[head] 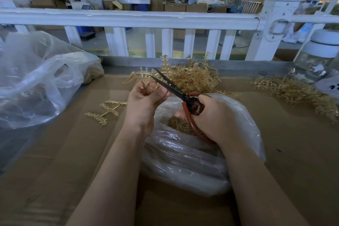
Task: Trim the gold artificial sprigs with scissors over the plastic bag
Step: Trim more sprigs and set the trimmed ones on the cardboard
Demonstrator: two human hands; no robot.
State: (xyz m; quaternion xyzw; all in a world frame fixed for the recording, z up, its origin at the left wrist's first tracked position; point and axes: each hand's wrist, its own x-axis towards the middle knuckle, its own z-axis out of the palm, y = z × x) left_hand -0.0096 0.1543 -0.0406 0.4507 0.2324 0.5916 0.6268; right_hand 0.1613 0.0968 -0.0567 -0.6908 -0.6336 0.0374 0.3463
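Your left hand (145,97) is curling its fingers around a gold sprig (139,77), holding it just above the open plastic bag (183,161). Your right hand (214,117) is gripping the red-handled scissors (176,91), blades parted beside the sprig. Cut bits are lying inside the bag, and a sprig pile (190,77) is sitting behind it on the cardboard (73,152).
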